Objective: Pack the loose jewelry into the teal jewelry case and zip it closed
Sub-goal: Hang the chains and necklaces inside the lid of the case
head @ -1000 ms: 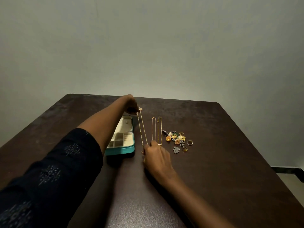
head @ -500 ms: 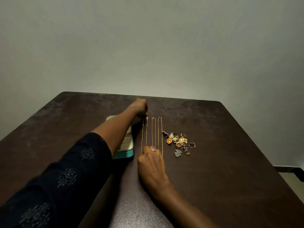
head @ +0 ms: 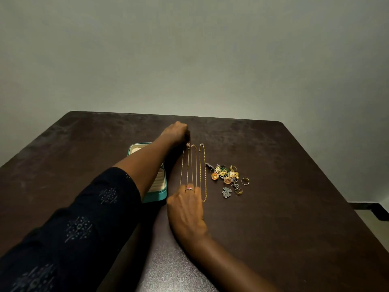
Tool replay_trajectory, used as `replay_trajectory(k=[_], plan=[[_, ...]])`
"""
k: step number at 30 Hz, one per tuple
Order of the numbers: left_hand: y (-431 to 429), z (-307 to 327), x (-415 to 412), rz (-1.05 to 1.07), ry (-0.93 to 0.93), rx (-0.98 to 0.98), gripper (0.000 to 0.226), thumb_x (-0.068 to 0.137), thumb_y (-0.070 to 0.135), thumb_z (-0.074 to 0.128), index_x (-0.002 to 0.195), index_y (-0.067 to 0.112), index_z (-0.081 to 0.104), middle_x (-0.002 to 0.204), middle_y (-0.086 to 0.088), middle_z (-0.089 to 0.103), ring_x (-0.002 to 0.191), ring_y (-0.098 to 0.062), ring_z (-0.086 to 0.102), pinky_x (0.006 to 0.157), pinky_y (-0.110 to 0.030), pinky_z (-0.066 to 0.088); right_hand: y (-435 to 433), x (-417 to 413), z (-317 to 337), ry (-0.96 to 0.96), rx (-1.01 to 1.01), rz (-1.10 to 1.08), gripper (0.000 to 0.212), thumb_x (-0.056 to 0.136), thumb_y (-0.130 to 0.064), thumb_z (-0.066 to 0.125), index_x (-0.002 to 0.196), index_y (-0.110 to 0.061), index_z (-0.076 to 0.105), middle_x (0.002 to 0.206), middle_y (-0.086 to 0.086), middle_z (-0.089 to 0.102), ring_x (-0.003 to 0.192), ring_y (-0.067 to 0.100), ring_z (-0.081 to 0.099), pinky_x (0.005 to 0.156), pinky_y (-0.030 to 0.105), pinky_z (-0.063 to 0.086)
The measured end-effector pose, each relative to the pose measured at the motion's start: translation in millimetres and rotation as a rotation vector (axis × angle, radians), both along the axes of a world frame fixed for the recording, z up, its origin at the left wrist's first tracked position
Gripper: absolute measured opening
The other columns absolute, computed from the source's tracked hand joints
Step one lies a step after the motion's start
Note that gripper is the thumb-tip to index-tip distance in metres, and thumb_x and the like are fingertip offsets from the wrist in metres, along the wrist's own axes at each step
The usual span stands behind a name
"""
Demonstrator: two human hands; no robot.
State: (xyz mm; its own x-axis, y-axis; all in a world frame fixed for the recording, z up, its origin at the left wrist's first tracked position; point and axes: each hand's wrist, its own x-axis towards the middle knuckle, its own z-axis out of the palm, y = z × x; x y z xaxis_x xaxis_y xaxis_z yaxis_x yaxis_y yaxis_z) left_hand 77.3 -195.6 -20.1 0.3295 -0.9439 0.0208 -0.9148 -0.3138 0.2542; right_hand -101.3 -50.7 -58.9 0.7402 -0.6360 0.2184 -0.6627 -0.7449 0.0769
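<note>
— Since the thin gold chain (head: pixel 188 165) is light and floppy, where is it held?
— Beside the teal jewelry case (head: pixel 156 196): far end pinched by left grip (head: pixel 175 133); right grip (head: pixel 186 204) cannot be told.

The left forearm (head: pixel 139 167) lies across the teal case (head: pixel 156 197), blocking it.

Dark brown tabletop (head: pixel 273 218), mottled finish, rounded far corners. Plain grey-green wall (head: pixel 189 60) behind it. Dark skirting strip (head: pixel 376 211) to its right.
</note>
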Motion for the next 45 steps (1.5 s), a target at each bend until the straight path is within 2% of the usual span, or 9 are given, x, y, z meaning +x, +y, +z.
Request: replay_trajectory(k=[4,10,16,20,22,30,35,40,45], plan=[[1,-2,2,-0.031,-0.005,0.007,0.020,0.081,0.015,0.070,0.101,0.011,0.073,0.104,-0.015,0.069,0.092,-0.029,0.065,0.080,-0.035,0.053,5,-2,-1,0.018,-0.049,-0.013,0.006,0.052,-0.013,0.068,0.047,-0.011,0.067,0.051,0.006,0.055,0.052,0.019,0.050,0.052,0.029,0.038],[1,1,2,-0.076,-0.019,0.022,0.017,0.077,0.010,0.073,0.093,0.013,0.075,0.098,-0.010,0.072,0.090,-0.024,0.067,0.084,-0.038,0.055,11,-1,-3,-0.062,-0.093,-0.086,0.044,0.062,-0.004,0.025,0.046,-0.009,0.065,0.052,0.011,0.055,0.053,0.022,0.049,0.056,0.032,0.039],[10,9,10,-0.022,-0.013,-0.032,0.021,0.081,0.006,0.068,0.102,0.009,0.072,0.103,-0.016,0.070,0.093,-0.029,0.067,0.087,-0.041,0.054,5,-1,9,-0.030,-0.030,-0.105,0.036,0.062,-0.006,0.035,0.045,-0.012,0.065,0.052,0.009,0.057,0.053,0.023,0.051,0.057,0.034,0.039],[29,18,24,0.059,0.034,-0.128,0.019,0.086,0.004,0.062,0.103,0.005,0.071,0.095,-0.018,0.072,0.091,-0.027,0.068,0.085,-0.037,0.053,-8,-5,25,-0.056,0.124,-0.026,0.031,0.087,-0.002,0.041,0.097,-0.009,0.069,0.100,0.015,0.065,0.097,0.032,0.057,0.084,0.040,0.039],[40,19,33,0.090,0.058,-0.127,0.019,0.087,0.005,0.061,0.102,0.004,0.071,0.092,-0.019,0.072,0.094,-0.027,0.067,0.085,-0.036,0.052,-13,-5,31,-0.089,0.275,-0.031,0.030,0.091,-0.002,0.039,0.106,-0.006,0.065,0.110,0.016,0.064,0.107,0.033,0.056,0.090,0.039,0.038],[101,16,69,0.375,0.116,-0.090,0.028,0.091,0.013,0.054,0.114,0.003,0.066,0.121,-0.019,0.063,0.116,-0.032,0.056,0.097,-0.036,0.044,-24,11,30,-0.490,0.652,-0.149,0.021,0.090,-0.018,0.054,0.096,-0.006,0.070,0.097,0.017,0.069,0.096,0.034,0.063,0.072,0.035,0.047],[134,9,70,0.671,0.377,-0.082,0.034,0.098,0.019,0.044,0.116,-0.007,0.056,0.120,-0.024,0.058,0.111,-0.037,0.056,0.094,-0.040,0.045,-17,28,16,-0.691,0.821,-0.225,0.046,0.092,-0.026,0.053,0.048,-0.016,0.043,0.064,0.007,0.050,0.075,0.035,0.064,0.066,0.039,0.052],[148,10,52,0.621,0.890,-0.123,0.026,0.099,0.016,0.044,0.078,0.003,0.051,0.079,-0.014,0.052,0.069,-0.023,0.052,0.062,-0.031,0.045,-16,35,21,-0.663,0.875,-0.270,0.025,0.084,-0.026,0.064,0.083,-0.002,0.072,0.087,0.020,0.070,0.087,0.034,0.063,0.064,0.027,0.037],[153,11,45,0.581,1.036,-0.144,0.021,0.100,0.017,0.041,0.093,0.003,0.055,0.086,-0.010,0.059,0.075,-0.019,0.057,0.066,-0.034,0.048,-14,39,17,-0.612,0.838,-0.330,0.016,0.076,-0.008,0.060,0.085,-0.002,0.072,0.087,0.017,0.071,0.088,0.034,0.064,0.066,0.030,0.047]])
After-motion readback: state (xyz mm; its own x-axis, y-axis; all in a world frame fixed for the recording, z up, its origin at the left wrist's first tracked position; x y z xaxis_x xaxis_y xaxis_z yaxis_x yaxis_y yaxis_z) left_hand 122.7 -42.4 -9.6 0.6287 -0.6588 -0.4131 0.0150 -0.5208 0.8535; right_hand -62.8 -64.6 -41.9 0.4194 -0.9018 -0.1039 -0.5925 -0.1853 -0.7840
